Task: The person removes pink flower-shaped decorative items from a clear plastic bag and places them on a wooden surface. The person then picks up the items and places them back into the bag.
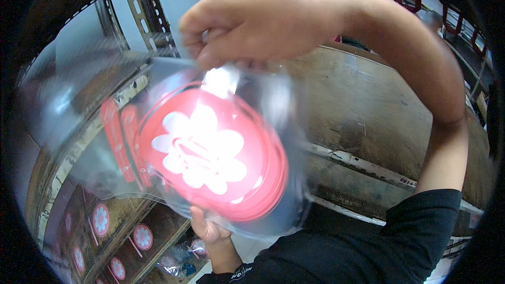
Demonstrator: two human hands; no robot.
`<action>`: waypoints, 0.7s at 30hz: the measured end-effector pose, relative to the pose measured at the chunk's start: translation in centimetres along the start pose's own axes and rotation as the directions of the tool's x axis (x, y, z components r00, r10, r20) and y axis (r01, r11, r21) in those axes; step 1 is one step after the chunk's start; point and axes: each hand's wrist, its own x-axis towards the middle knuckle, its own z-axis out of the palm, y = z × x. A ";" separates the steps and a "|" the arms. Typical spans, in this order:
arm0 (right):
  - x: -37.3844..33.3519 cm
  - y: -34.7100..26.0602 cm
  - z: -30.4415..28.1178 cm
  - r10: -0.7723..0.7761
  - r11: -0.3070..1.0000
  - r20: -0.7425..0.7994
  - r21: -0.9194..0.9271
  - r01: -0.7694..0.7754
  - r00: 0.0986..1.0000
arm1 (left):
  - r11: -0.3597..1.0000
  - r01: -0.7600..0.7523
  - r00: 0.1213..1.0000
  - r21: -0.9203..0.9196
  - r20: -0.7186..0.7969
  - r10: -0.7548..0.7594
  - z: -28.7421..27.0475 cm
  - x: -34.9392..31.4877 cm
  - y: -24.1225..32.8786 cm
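My right hand (pixel 231 34) reaches across the top of the view, its fingers closed on the upper edge of a clear plastic bag (pixel 294 194). Inside the bag lies a stack of round pink discs (pixel 252 179), the front one bearing a white flower. Beside the stack, also within the bag, are several narrow pink sticks (pixel 117 139). Lower down, my left hand (pixel 210 229) grips the bag's bottom edge; its fingers are partly hidden. Motion and glare blur the bag.
Wooden shelving (pixel 368 105) stands at right. At lower left, several pink flower discs on sticks (pixel 143 236) lie on a brown surface, near bagged items (pixel 176 263). A slotted metal post (pixel 138 10) rises behind the bag. Another person (pixel 432 20) is far right.
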 end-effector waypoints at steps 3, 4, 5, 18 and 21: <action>1.3 4.5 0.7 0.236 0.915 0.110 0.308 -0.259 0.966 | 0.995 0.068 0.990 0.067 -0.130 -0.059 1.2 0.4 -1.3; 1.2 7.8 0.2 0.198 0.955 0.124 0.201 -0.220 0.972 | 0.994 0.099 0.979 0.041 -0.180 -0.091 1.5 1.1 -2.8; 0.9 11.3 -0.3 0.163 0.980 0.146 0.093 -0.177 0.976 | 0.991 0.132 0.965 0.014 -0.229 -0.126 1.7 1.7 -4.4; 2.6 20.3 7.6 0.170 0.816 0.172 0.527 -0.237 0.970 | 0.974 0.224 0.934 -0.016 -0.281 -0.219 3.0 2.2 -5.5; 3.0 18.4 8.1 0.156 0.841 0.178 0.493 -0.225 0.972 | 0.956 0.112 0.990 -0.270 -0.056 -0.132 2.6 1.9 -5.5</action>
